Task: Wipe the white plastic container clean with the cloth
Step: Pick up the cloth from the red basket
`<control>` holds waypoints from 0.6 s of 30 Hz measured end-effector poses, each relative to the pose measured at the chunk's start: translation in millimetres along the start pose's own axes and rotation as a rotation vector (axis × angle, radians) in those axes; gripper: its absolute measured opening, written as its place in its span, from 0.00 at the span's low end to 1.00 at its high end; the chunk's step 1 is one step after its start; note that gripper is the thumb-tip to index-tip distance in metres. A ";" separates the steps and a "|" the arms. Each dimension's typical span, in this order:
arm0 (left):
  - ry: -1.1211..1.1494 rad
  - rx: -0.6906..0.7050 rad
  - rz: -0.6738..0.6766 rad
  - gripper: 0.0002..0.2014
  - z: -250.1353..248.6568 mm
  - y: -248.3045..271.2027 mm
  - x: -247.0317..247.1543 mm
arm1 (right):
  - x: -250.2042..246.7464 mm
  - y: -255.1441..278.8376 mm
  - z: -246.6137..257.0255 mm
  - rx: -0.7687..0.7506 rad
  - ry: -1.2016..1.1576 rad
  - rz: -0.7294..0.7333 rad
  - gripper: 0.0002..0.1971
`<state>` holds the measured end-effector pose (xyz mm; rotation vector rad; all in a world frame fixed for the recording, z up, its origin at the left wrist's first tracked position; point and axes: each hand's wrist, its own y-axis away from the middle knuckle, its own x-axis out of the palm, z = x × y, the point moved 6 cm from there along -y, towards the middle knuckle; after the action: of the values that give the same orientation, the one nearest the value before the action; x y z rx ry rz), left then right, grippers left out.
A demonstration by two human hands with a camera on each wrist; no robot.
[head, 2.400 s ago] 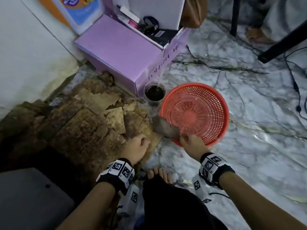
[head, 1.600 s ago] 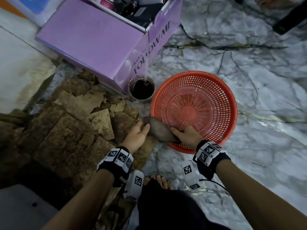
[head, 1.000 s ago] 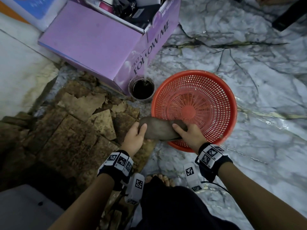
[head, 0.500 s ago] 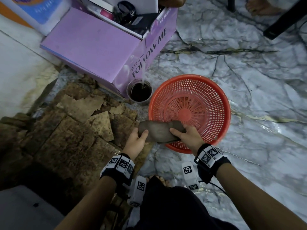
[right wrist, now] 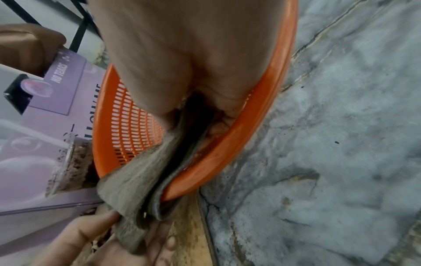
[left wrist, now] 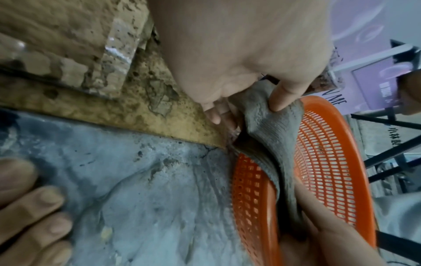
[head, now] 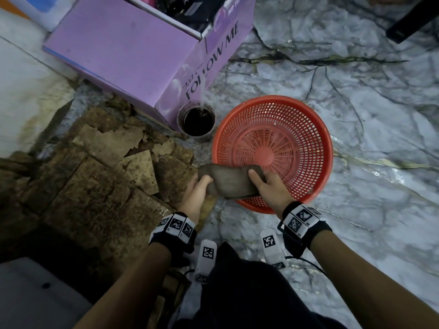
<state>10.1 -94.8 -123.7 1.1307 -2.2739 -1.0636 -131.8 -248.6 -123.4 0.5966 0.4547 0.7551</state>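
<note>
Hands stretch a grey-brown cloth (head: pixel 229 181) over the near-left rim of a red plastic basket (head: pixel 306 119) on a marbled floor (head: pixel 356 91). The left hand (head: pixel 196 193) grips the cloth's left end, thumb on top and fingers curled beneath; the right hand (head: pixel 270 188) pinches the right end, thumb pressed on the upper face and fingers folded under, just inside the basket. In the wrist views the cloth (left wrist: pixel 276 136) drapes across the basket's rim (right wrist: pixel 230 144), partly folded on itself.

No white plastic container shows in any view; where it is cannot be told. Far left of the basket stand a purple carton (head: pixel 133 55) and a cup of dark liquid (head: pixel 199 119) with a pale straw, beside crumbling brown boards (head: pixel 95 174).

Judging by this, the work is at its opening: the cloth is in hand and being spread or folded, while the wiping itself appears not yet begun and the container remains to be brought to the cloth.
</note>
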 end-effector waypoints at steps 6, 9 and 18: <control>-0.100 0.023 -0.059 0.21 -9.6 12.1 -6.1 | -3.2 2.2 1.6 -0.057 0.094 -0.070 0.23; -0.248 0.071 -0.027 0.31 -14.1 22.6 -8.6 | -5.1 15.0 18.4 -0.173 0.304 -0.116 0.22; -0.319 0.418 -0.094 0.14 -56.0 70.9 -27.1 | -9.2 59.0 74.7 -0.396 0.453 -0.068 0.17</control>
<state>25.1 -71.3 -33.5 1.3118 -2.8153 -0.8739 -123.8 -246.3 -28.2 0.0334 0.7152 0.8886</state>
